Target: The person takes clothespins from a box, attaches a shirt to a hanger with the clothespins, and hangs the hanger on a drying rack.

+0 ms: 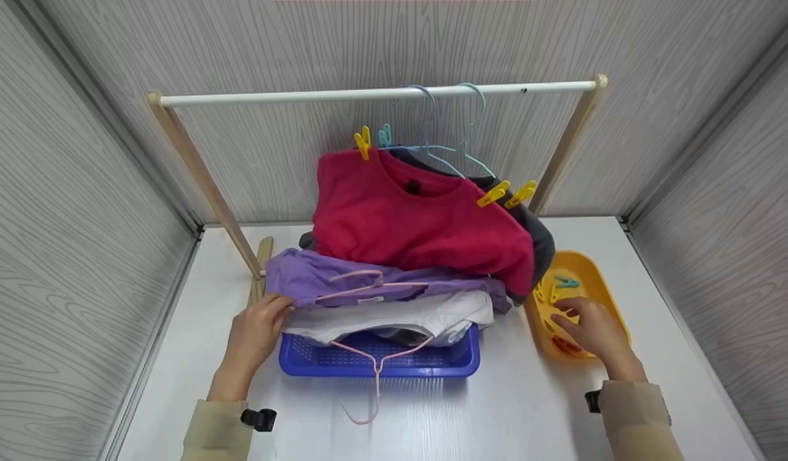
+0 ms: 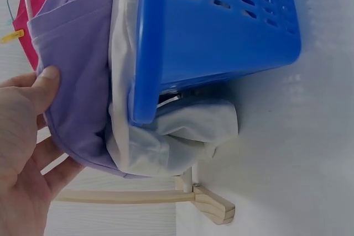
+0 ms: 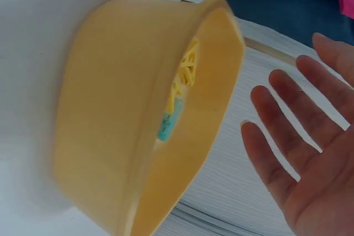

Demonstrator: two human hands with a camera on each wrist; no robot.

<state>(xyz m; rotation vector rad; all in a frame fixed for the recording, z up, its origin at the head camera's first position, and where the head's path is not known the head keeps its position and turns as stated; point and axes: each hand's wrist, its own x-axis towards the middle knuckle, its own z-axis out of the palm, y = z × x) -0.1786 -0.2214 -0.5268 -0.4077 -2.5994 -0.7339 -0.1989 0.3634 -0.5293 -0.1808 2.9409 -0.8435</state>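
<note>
My left hand (image 1: 257, 328) pinches the left edge of a purple garment (image 1: 291, 272), thumb on the near side in the left wrist view. A pink hanger (image 1: 381, 286) lies at the garment's neckline. Below it a white garment (image 1: 394, 315), with a second pink hanger (image 1: 377, 366) in its neck, lies over a blue basket (image 1: 368, 370). On the right my hand (image 1: 592, 326) hovers over a yellow-orange tub (image 1: 598, 282), its fingers spread and holding nothing in the right wrist view. The tub holds yellow clothespins (image 1: 547, 293), a teal clothespin (image 1: 566, 282) and red ones (image 1: 565, 346).
A rack's white rod (image 1: 291, 97) spans the back on wooden legs (image 1: 205, 173). From it hang a red top (image 1: 419, 224) and a dark garment (image 1: 539, 240) on blue-green hangers, with yellow clothespins (image 1: 493, 193) at their shoulders. Grey wood-grain panels (image 1: 80, 256) enclose the white table (image 1: 522, 416).
</note>
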